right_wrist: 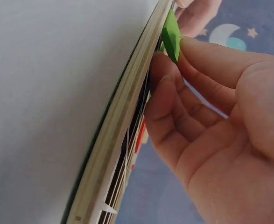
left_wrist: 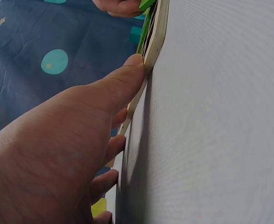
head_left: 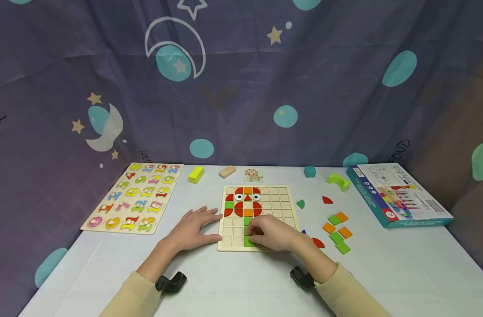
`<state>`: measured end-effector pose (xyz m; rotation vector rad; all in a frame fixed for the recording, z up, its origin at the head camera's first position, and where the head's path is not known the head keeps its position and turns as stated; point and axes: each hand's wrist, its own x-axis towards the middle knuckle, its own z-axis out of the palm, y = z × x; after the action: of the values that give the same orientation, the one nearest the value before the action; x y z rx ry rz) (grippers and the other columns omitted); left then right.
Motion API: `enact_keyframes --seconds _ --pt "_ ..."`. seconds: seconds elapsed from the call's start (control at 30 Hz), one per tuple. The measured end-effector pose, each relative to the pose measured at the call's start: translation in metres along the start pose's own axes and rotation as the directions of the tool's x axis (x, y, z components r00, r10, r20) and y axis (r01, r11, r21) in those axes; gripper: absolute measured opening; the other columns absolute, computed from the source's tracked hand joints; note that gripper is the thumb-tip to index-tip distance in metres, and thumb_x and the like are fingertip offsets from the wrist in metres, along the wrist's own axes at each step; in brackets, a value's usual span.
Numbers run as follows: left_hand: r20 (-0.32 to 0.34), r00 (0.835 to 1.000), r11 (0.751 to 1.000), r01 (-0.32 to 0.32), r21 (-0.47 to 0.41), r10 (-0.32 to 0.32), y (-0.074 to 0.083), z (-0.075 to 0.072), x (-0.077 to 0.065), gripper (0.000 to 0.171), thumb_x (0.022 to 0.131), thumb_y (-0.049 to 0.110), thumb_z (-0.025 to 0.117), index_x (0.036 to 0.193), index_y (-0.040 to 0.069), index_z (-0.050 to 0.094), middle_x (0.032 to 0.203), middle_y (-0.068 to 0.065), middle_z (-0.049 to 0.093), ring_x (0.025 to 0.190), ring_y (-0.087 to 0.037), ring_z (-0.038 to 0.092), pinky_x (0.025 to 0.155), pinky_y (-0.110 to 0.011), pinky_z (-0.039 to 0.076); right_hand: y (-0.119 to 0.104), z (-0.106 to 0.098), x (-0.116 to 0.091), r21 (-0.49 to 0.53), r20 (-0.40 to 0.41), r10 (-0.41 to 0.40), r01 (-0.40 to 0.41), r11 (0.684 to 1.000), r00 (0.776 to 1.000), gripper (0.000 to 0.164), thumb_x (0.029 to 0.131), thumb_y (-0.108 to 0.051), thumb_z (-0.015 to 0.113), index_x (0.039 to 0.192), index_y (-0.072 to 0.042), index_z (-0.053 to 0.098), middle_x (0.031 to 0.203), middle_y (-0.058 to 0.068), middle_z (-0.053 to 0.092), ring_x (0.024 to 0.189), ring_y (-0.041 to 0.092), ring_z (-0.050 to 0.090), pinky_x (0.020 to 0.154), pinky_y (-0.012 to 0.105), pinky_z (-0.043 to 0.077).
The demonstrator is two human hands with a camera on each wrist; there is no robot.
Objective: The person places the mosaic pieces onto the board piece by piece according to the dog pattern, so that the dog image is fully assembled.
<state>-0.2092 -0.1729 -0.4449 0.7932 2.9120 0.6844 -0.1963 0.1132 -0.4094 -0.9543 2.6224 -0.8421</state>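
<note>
A wooden grid board (head_left: 281, 198) lies on the table, partly filled with red, orange and green pieces and two eye pieces. My right hand (head_left: 274, 232) is over the board's lower middle and pinches a green square tile (right_wrist: 172, 36) between thumb and fingers. The tile is tilted against the board in the right wrist view. Above it in the same column is another green tile (head_left: 247, 221). My left hand (head_left: 194, 226) rests at the board's left edge, fingers spread, with its thumb (left_wrist: 122, 77) against the rim.
Loose green tiles (head_left: 336, 237), orange tiles (head_left: 345, 232) and a red quarter-round piece (head_left: 318, 242) lie right of the board. A number puzzle (head_left: 122, 207) sits at left, a box (head_left: 400, 193) at right. Behind the board are a pattern card (head_left: 253, 175) and a yellow block (head_left: 196, 175).
</note>
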Motion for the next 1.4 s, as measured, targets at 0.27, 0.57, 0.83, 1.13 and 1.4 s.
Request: enact_keyframes --seconds 0.27,0.57,0.83,1.13,1.4 --pt "0.006 1.000 1.000 0.011 0.002 -0.011 0.002 0.000 0.000 0.067 0.087 0.060 0.071 0.141 0.022 0.061 0.153 -0.003 0.048 0.146 -0.033 0.032 0.117 -0.062 0.017 0.003 -0.007 -0.004 0.034 0.013 0.005 -0.005 0.999 1.000 0.006 0.093 -0.011 0.072 0.100 -0.012 0.072 0.085 -0.012 0.061 0.080 0.012 0.056 0.074 0.029 0.050" --pt "0.013 1.000 1.000 0.019 0.006 -0.019 0.003 -0.001 0.000 0.067 0.087 0.058 0.072 0.142 0.021 0.061 0.153 -0.003 0.048 0.146 -0.033 0.032 0.117 -0.062 0.017 0.018 -0.036 -0.017 0.119 -0.077 0.033 -0.023 0.993 0.996 0.015 0.096 -0.009 0.070 0.110 -0.005 0.070 0.090 -0.006 0.064 0.078 0.015 0.059 0.068 0.029 0.052" --pt "0.016 0.999 1.000 0.028 0.007 -0.028 0.003 -0.001 0.000 0.067 0.087 0.058 0.072 0.142 0.021 0.061 0.153 -0.003 0.047 0.147 -0.033 0.031 0.117 -0.061 0.017 0.041 -0.064 -0.036 0.149 -0.193 0.126 -0.098 0.984 0.973 0.019 0.096 -0.011 0.070 0.113 -0.002 0.068 0.094 0.000 0.064 0.079 0.019 0.060 0.071 0.032 0.053" --pt "0.009 1.000 1.000 0.019 0.003 -0.019 0.002 -0.001 0.000 0.067 0.087 0.057 0.072 0.142 0.021 0.061 0.153 -0.003 0.048 0.146 -0.033 0.032 0.117 -0.061 0.016 0.073 -0.087 -0.056 0.171 -0.282 0.251 -0.209 0.963 0.926 0.026 0.098 -0.016 0.067 0.119 -0.001 0.066 0.101 0.004 0.066 0.091 0.024 0.063 0.081 0.038 0.054" --pt "0.002 1.000 1.000 0.014 -0.005 -0.014 0.002 0.000 0.000 0.067 0.086 0.058 0.073 0.141 0.021 0.062 0.153 -0.002 0.048 0.146 -0.033 0.032 0.117 -0.061 0.016 0.096 -0.098 -0.078 0.174 -0.290 0.315 -0.273 0.946 0.904 0.028 0.098 -0.015 0.067 0.120 0.002 0.066 0.101 0.007 0.065 0.091 0.027 0.058 0.079 0.036 0.053"
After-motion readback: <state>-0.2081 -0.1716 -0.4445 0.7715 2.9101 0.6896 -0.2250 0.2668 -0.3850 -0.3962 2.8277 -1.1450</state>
